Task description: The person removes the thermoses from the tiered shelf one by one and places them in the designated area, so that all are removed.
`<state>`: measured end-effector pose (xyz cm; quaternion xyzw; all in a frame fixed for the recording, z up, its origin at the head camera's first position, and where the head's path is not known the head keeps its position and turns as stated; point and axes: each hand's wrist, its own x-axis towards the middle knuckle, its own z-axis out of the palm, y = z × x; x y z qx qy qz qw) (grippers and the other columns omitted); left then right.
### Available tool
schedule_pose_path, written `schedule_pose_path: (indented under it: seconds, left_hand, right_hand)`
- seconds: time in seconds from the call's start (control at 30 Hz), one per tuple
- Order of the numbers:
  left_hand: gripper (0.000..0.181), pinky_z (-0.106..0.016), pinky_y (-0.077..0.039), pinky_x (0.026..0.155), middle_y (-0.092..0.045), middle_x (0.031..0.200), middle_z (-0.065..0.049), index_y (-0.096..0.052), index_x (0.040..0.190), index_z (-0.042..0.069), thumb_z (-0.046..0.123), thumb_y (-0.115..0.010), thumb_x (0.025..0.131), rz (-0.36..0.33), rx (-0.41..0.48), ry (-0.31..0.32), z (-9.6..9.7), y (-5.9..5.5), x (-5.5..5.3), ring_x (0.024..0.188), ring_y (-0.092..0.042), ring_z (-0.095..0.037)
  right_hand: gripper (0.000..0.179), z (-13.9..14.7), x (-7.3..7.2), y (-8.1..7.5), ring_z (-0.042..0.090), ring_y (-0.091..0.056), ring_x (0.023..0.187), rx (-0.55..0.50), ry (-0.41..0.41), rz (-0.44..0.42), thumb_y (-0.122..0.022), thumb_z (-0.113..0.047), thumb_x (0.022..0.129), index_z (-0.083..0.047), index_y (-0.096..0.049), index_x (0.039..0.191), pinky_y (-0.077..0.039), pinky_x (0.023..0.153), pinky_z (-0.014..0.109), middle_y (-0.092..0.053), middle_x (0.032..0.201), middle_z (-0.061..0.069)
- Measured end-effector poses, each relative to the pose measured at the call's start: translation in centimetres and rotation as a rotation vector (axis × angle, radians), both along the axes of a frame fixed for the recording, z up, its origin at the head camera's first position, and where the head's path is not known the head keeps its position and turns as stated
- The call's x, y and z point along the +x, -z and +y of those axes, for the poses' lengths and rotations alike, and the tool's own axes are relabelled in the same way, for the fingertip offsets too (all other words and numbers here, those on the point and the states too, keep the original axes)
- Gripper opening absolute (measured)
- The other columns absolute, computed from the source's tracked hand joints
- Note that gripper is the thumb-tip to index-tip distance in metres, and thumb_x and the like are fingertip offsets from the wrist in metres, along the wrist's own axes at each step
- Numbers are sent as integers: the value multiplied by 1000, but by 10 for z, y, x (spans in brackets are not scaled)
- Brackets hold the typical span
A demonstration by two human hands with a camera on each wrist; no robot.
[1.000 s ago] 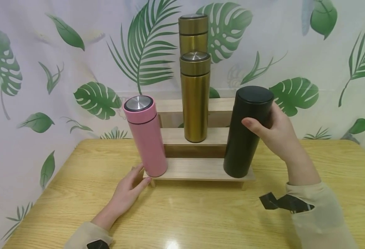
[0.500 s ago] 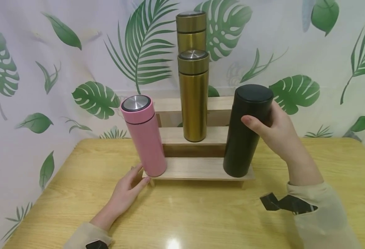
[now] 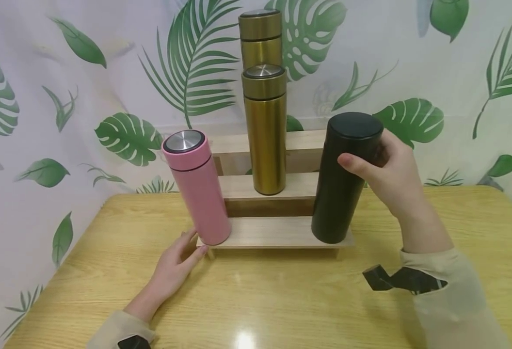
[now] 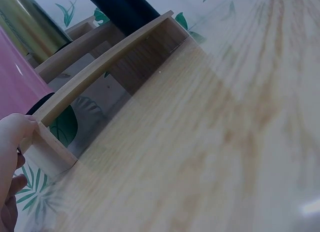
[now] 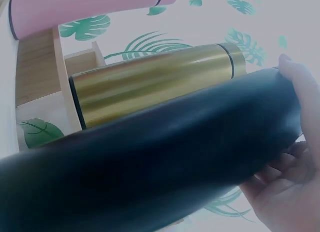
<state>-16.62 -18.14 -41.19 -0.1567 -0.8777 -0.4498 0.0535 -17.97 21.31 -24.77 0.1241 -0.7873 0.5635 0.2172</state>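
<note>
Fingers round matte black cylindrical bottle, other hand at three-tier pale wooden stand

Right hand grips the black bottle near its top, thumb across the front, other fingers curled behind. Left hand pinches the left front corner of the stand, thumb at the shelf edge, low beside the pink cylindrical bottle with brushed-metal lid top. Both sit over a glossy yellowish wood table.

Black bottle: base looks to rest on the right end of the bottom shelf. Probably rigid and fairly solid; weight can't be told, contents hidden. Smooth skin may slide a bit. Upper body is a sensible hold, though high on a tall narrow shape, so tipping seems the main risk. Stand looks light and stiff; end corner is a fair place to steady it.

Pink bottle, left end of the same shelf, crowds the left fingers; a nudge could likely topple it. One step back, a shiny gold metallic bottle stands mid-shelf, left of the black one, limiting room for inward moves. Behind it, a second gold bottle, lower part hidden. Farthest: white leaf-print backdrop.
</note>
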Motion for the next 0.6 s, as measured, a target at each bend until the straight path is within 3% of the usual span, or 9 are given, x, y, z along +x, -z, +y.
schedule_pose_path:
  seconds: [0.37, 0.6]
  left_hand:
    - [57, -51, -31, 108, -43, 145, -9, -41, 146, 17, 38, -57, 96, -10, 0, -5, 1, -1, 1, 124, -48, -34]
    - [56, -51, -37, 104, -45, 144, -9, -43, 145, 17, 37, -58, 96, -5, 0, -6, 1, 0, 0, 121, -51, -35]
  right_hand:
    - [32, 27, 5, -10, 15, -60, 80, -306, -55, 99, -75, -5, 79, -7, -68, 110, -48, 71, 20, -66, 93, 5]
    - [42, 50, 0, -11, 16, -55, 87, -210, 61, 73, -77, -2, 77, -8, -65, 118, -44, 73, 21, -62, 99, 4]
